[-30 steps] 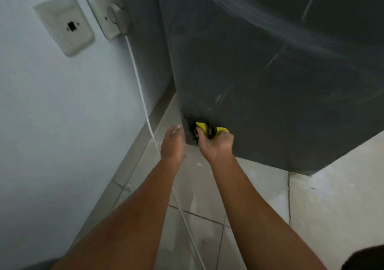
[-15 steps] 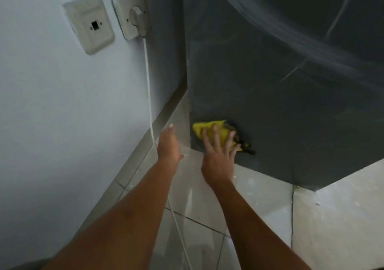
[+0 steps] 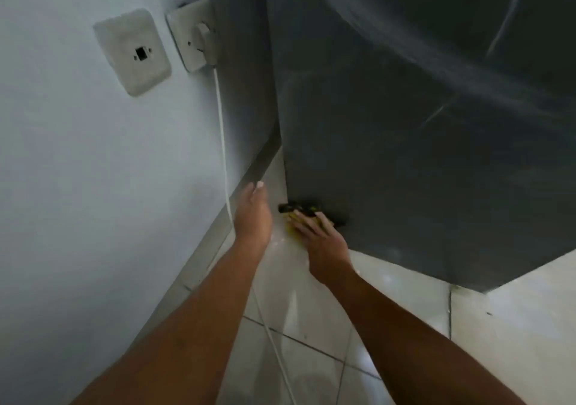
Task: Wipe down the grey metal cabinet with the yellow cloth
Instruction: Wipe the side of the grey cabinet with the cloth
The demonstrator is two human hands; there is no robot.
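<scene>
The grey metal cabinet [image 3: 420,155] fills the right and top of the view, its side streaked with pale wipe marks. At its bottom left corner, where it meets the floor, my right hand [image 3: 321,239] lies flat on the yellow cloth [image 3: 294,227]; only small yellow bits and a dark edge show past the fingers. My left hand [image 3: 252,217] hovers just left of it, fingers together and pointing forward, holding nothing, beside the white cable.
A white cable [image 3: 223,142] hangs from a plug in a wall socket [image 3: 194,35] and trails over the tiled floor [image 3: 389,326] between my arms. A second wall plate [image 3: 134,52] sits to the left. A grey skirting strip [image 3: 258,167] runs along the wall.
My right hand has slid the cloth down from the cabinet's lower side to the base corner by the floor, hiding most of the yellow. My left hand has barely shifted.
</scene>
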